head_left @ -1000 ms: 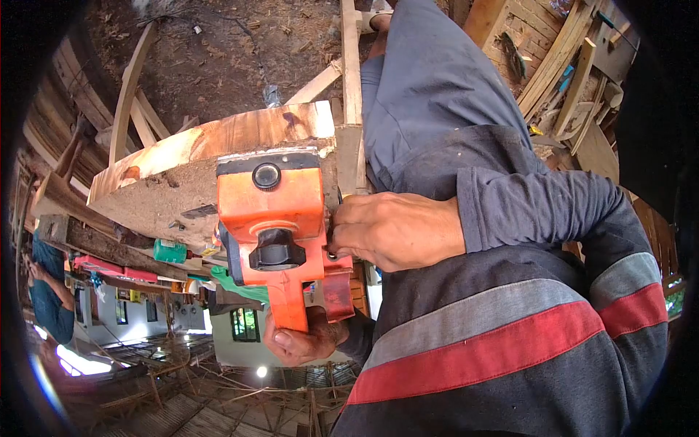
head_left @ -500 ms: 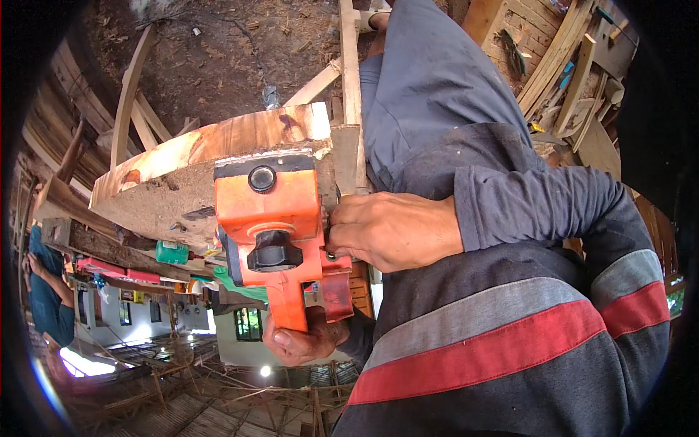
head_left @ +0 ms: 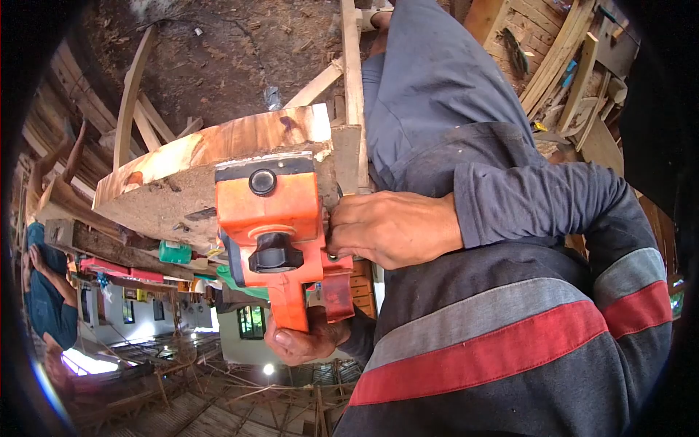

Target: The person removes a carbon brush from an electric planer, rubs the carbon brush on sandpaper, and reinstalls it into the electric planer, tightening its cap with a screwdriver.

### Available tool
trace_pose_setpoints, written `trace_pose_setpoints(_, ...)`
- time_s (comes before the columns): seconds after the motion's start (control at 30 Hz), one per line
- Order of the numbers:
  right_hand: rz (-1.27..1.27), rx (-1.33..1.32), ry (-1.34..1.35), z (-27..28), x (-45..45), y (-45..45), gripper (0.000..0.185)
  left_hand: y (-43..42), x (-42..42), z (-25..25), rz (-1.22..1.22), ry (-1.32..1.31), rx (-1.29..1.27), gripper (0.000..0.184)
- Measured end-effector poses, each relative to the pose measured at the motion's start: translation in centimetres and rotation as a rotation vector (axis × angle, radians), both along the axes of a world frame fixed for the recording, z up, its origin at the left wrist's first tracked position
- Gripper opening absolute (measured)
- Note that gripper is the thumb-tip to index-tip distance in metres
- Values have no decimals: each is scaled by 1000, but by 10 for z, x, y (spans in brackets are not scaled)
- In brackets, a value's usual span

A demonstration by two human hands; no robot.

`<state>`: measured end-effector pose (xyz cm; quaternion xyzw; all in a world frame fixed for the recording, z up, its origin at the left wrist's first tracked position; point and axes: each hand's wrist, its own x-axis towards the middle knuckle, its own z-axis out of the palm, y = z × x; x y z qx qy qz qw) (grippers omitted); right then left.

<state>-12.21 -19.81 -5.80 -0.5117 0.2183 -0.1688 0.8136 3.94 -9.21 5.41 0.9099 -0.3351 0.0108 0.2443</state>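
Note:
An orange electric planer (head_left: 268, 211) with a black knob rests against a thick, curved wooden slab (head_left: 164, 197). My left hand (head_left: 306, 339) is closed around the far end of the planer's orange handle, its thumb showing and the other fingers partly hidden. My right hand (head_left: 393, 227) has its fingers bent and pressed to the planer's side, the fingertips partly out of sight. Whether a small piece is pinched there cannot be seen. Just beside those fingers, a dark red curved part (head_left: 337, 297) sticks out from the planer.
Long timber lengths (head_left: 352, 65) stand close to my legs. A green bottle (head_left: 175, 252) lies beyond the slab. Another person's arms (head_left: 54, 277) show at the far left. More boards (head_left: 579, 84) are stacked near the upper right, and chips litter the ground (head_left: 211, 58).
The view shifts very slightly. Both hands keep their places on the planer, and the person at the far left moves their hands a little.

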Motion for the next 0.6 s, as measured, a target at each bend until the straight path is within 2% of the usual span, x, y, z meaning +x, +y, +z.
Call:
trace_pose_setpoints(0.13,-28,31,-11,-1,-1,1,14,7,5,0,-146,-106,53,45)
trace_pose_setpoints(0.17,-29,32,-12,-2,-1,0,14,7,7,-1,-267,-144,85,45)
trace_pose_setpoints(0.27,-5,32,-24,-2,-1,-1,14,6,5,0,-74,-166,14,47)
trace_pose_setpoints(0.6,58,-31,-2,0,-2,-2,16,3,1,5,-6,-38,-1,45)
